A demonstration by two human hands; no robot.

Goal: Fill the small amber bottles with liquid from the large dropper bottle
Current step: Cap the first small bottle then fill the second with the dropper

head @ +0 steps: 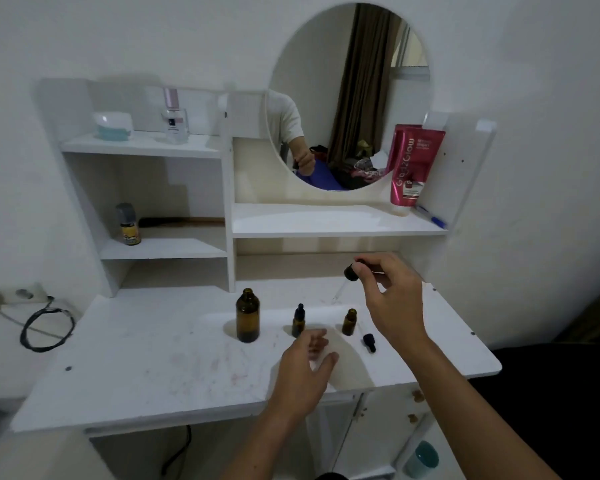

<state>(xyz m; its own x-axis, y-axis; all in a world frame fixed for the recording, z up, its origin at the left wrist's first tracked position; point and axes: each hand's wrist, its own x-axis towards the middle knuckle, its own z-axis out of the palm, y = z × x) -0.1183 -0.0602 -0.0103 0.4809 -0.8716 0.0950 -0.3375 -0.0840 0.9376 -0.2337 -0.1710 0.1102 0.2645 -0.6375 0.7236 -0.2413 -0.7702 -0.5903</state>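
Observation:
The large amber bottle stands open, without its cap, on the white vanity top. My right hand holds its black-bulbed dropper up in the air, glass tip angled down-left above the table. One small amber bottle wears its dropper cap. A second small amber bottle stands uncapped to its right. Its small black dropper cap lies on the table beside it. My left hand hovers with fingers apart just in front of the capped small bottle, holding nothing.
Shelves behind carry a perfume bottle, a white-and-teal container, a small spray can, a pink tube and a blue pen. A round mirror sits above. A wall socket with a black cable is at left.

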